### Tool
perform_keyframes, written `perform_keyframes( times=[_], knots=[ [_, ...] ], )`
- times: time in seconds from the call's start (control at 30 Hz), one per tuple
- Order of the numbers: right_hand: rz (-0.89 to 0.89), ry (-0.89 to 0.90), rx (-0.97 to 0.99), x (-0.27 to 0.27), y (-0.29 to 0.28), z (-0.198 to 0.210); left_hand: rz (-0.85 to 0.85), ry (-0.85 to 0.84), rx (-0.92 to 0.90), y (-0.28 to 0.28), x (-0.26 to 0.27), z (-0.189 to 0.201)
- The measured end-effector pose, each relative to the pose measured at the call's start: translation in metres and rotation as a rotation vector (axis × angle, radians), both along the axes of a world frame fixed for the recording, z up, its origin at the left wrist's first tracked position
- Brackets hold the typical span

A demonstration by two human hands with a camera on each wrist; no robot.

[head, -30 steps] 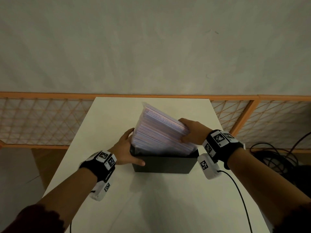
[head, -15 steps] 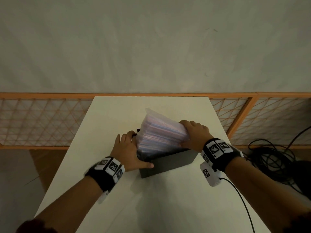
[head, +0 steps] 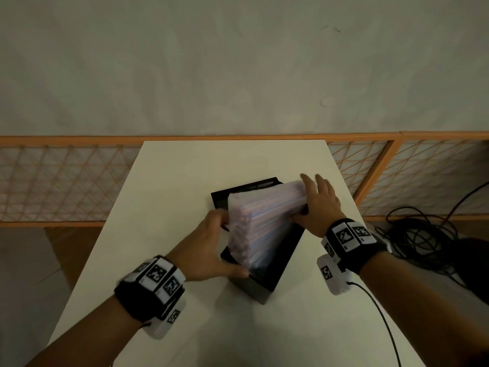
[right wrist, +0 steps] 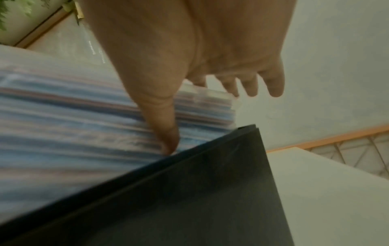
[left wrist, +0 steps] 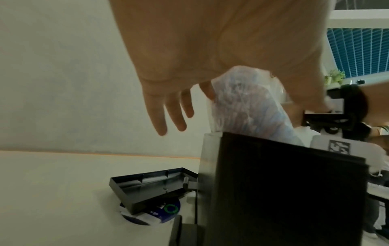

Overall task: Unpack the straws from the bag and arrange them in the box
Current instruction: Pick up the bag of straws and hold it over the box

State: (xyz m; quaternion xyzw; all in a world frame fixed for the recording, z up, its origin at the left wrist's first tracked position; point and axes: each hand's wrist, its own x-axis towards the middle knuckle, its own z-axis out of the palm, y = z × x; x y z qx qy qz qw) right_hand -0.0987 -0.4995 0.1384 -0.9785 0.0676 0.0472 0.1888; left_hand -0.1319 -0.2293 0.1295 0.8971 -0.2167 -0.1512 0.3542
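Note:
The clear bag of pink and blue straws (head: 264, 218) stands slanted in the black box (head: 275, 266), which sits at an angle on the white table (head: 169, 186). My left hand (head: 211, 247) lies flat against the bag's left side, its thumb along the box's near rim. In the left wrist view its fingers (left wrist: 160, 116) are straight beside the bag (left wrist: 248, 103). My right hand (head: 318, 200) rests on the bundle's far right end with fingers straight. In the right wrist view its thumb (right wrist: 166, 133) presses the straws (right wrist: 73, 124) just above the box wall (right wrist: 189, 199).
The box's black lid (head: 246, 188) lies open-side up on the table just behind the box, with a round blue label (left wrist: 160, 211) under it. An orange lattice fence (head: 66, 181) runs behind the table. Black cables (head: 423, 234) lie on the floor at the right.
The box has turned from broadside to slanted. My right hand has let go of its grip on the bag, and its fingers are now straight. My left hand slid along the bag's side.

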Motion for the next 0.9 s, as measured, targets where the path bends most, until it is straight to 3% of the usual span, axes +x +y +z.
perform_keyframes(
  times=[0.1, 0.17, 0.27, 0.5, 0.73, 0.83, 0.9],
  knots=[
    [-0.184, -0.031, 0.246, -0.018, 0.007, -0.004, 0.025, 0.119, -0.166, -0.014, 0.014, -0.003],
    [-0.24, 0.118, 0.332, -0.029, 0.01, -0.006, 0.027, 0.152, -0.184, -0.019, 0.023, -0.004],
    [-0.169, 0.356, 0.249, -0.035, 0.014, -0.012, -0.053, 0.163, -0.094, -0.023, 0.035, 0.005],
    [-0.126, 0.43, 0.381, -0.017, 0.01, -0.013, -0.203, 0.136, 0.069, -0.032, 0.059, 0.043],
    [0.015, 0.453, 0.249, 0.013, 0.017, -0.003, -0.363, 0.273, 0.05, -0.023, 0.058, 0.04],
    [0.046, 0.438, 0.227, 0.023, 0.017, -0.002, -0.188, 0.088, -0.022, -0.017, 0.072, 0.03],
    [0.063, 0.448, 0.218, 0.026, 0.017, 0.002, -0.128, -0.131, 0.071, -0.014, 0.086, 0.02]
  ],
)
